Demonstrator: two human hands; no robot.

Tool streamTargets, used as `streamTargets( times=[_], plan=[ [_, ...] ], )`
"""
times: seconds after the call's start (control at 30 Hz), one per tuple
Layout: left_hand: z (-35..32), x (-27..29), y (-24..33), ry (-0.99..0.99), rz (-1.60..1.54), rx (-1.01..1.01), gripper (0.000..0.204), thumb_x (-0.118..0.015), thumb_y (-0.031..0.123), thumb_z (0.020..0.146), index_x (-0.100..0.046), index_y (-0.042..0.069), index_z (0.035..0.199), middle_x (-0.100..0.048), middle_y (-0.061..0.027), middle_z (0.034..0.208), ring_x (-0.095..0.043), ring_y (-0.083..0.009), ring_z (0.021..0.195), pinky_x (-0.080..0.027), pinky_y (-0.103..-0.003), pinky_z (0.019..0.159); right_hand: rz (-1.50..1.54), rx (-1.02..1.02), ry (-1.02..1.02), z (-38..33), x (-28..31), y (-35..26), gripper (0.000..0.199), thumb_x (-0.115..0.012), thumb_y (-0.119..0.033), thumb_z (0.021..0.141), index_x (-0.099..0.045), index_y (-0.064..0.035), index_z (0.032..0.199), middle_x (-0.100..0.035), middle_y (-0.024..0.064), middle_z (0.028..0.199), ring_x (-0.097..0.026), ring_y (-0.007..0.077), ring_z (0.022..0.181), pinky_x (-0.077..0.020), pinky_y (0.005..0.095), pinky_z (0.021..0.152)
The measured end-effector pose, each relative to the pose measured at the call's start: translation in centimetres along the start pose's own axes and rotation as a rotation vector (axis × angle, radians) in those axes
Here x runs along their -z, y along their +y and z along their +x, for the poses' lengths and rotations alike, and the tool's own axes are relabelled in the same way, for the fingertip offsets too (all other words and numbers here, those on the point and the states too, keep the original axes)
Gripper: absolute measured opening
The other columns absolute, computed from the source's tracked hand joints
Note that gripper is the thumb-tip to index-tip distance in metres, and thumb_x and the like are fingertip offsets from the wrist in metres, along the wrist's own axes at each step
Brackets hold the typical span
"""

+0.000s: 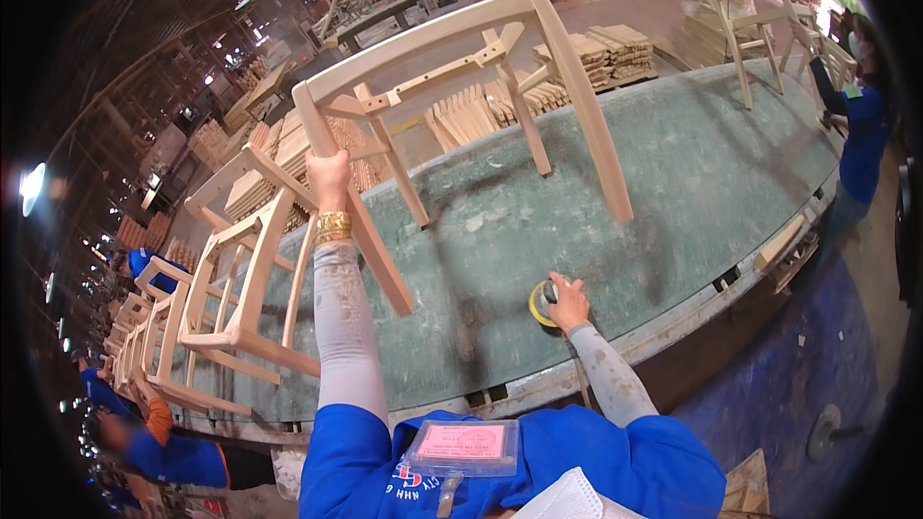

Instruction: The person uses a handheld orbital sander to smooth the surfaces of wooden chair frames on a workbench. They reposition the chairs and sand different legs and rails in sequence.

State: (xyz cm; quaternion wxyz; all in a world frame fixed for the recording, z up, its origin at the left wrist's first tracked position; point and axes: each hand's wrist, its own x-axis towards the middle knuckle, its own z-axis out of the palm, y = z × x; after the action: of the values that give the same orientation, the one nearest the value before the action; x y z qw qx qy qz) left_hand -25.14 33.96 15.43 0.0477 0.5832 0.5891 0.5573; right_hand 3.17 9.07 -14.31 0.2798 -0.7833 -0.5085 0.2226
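Head view: the frame (437, 77) stands at the table (711, 192); whether all 4 feet touch is unclear. The left hand (328, 178) has its fingers wrapped round 1 leg; the right hand's (569, 302) curl partly closed over a yellow-rimmed tool (539, 308), apart from the frame. Best, probably: brace firmly left, present the tool flat, press lightly.
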Motion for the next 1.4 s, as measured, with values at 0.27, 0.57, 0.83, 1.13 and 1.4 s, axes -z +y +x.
streamTargets(
  times=[0.27,0.57,0.83,1.13,1.4],
  plan=[
    [-2.1,0.3,0.4,-0.015,-0.055,-0.016,0.040,-0.064,0.017,0.069,-0.055,-0.006,0.100,-0.065,-0.0206,0.089,-0.064,-0.0317,0.085,-0.049,-0.038,0.078,0.353,0.689,0.617,3.3,16.2,-18.8,0.067,-0.070,-0.008,0.072,-0.047,-0.0288,0.131,-0.043,0.0205,0.113,-0.056,0.0404,0.095,-0.0495,0.0436,0.078],
    [-3.5,0.7,0.4,-0.041,-0.091,0.000,0.037,-0.065,0.015,0.069,-0.056,-0.004,0.099,-0.064,-0.0150,0.083,-0.063,-0.0251,0.076,-0.049,-0.035,0.072,0.340,0.633,0.906,12.3,24.7,-27.9,0.062,-0.065,-0.005,0.073,-0.051,-0.0283,0.129,-0.044,0.0192,0.108,-0.060,0.0345,0.084,-0.0527,0.0388,0.071],
    [-3.8,0.9,0.0,-0.064,-0.135,0.037,0.032,-0.063,0.009,0.071,-0.056,-0.002,0.100,-0.061,-0.0079,0.080,-0.058,-0.0167,0.068,-0.048,-0.030,0.063,0.329,0.580,0.796,12.4,24.3,-29.0,0.059,-0.064,-0.006,0.073,-0.054,-0.0281,0.126,-0.045,0.0184,0.107,-0.059,0.0343,0.090,-0.0539,0.0413,0.073],
    [-3.6,1.2,0.1,-0.060,-0.173,0.014,0.029,-0.063,0.007,0.071,-0.055,-0.003,0.097,-0.059,-0.0061,0.077,-0.056,-0.0142,0.065,-0.046,-0.029,0.059,0.288,0.638,0.828,13.3,25.8,-28.1,0.053,-0.057,-0.006,0.078,-0.051,-0.0254,0.127,-0.044,0.0221,0.114,-0.060,0.0341,0.084,-0.0541,0.0381,0.067],
    [-3.8,0.7,1.3,-0.088,-0.199,0.006,0.031,-0.063,0.009,0.071,-0.056,-0.004,0.098,-0.059,-0.0071,0.078,-0.056,-0.0150,0.066,-0.046,-0.029,0.060,0.366,0.588,0.864,14.8,26.8,-27.9,0.058,-0.063,-0.006,0.073,-0.053,-0.0274,0.127,-0.045,0.0202,0.110,-0.060,0.0352,0.087,-0.0531,0.0427,0.072]
  ],
)
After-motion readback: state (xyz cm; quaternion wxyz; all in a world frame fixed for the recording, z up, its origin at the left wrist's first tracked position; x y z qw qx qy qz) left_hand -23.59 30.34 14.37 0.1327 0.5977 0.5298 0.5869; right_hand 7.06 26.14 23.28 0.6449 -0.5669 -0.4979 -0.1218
